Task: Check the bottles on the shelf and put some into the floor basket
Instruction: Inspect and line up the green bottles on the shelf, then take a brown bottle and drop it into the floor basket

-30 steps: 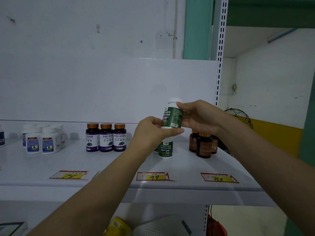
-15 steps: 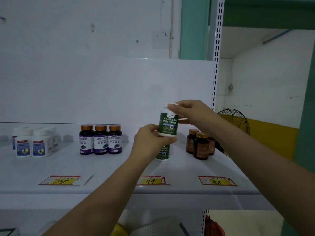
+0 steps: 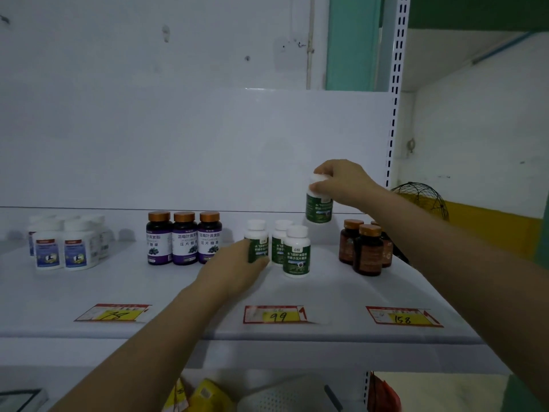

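Bottle (image 3: 318, 207) hung by its cap in right hand (image 3: 341, 181), prob. for checking, w/ left hand (image 3: 237, 267) cupped round another (image 3: 257, 243) at 8 o'clock.

Both bare arms reach forward from the lower edge of the view, the left from lower left, the right from the right side. The left hand (image 3: 237, 270) is low, palm down, its fingers curled round the side of a standing bottle (image 3: 257, 242). The right hand (image 3: 341, 181) is higher and further back, wrist bent down, fingers and thumb closed on the white cap of a second bottle (image 3: 319, 208), which hangs upright in the air.
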The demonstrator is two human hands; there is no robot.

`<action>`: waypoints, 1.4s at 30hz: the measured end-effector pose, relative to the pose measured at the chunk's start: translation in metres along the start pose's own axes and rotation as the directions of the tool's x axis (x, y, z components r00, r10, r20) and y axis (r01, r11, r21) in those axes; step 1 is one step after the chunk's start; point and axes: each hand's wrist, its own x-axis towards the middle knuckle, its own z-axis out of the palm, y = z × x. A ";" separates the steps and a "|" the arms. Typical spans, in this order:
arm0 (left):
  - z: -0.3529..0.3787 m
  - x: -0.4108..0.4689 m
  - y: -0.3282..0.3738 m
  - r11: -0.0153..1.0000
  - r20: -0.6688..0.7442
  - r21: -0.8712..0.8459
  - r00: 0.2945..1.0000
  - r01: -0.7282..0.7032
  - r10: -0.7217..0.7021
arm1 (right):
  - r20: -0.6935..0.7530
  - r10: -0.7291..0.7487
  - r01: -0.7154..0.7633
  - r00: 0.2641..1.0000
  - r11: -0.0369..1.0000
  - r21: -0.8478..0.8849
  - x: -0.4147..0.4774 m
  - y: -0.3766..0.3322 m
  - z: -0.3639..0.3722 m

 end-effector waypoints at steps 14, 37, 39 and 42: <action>0.020 0.015 -0.036 0.944 0.252 0.329 0.965 -0.016 -0.071 | 0.193 0.206 -0.224 0.959 0.972 0.075 -0.002 0.046 0.061; 0.019 0.020 -0.024 0.914 0.257 0.405 0.961 -0.007 -0.106 | 0.102 0.016 0.024 0.995 0.928 -0.371 -0.024 0.053 -0.020; 0.015 0.018 -0.006 0.922 0.241 0.388 0.965 -0.002 -0.100 | 0.094 0.000 0.041 0.996 0.899 -0.436 -0.028 0.066 -0.033; 0.012 0.011 0.029 0.917 0.261 0.395 0.963 -0.047 -0.063 | 0.142 0.004 0.065 0.990 0.875 -0.479 -0.036 0.086 -0.037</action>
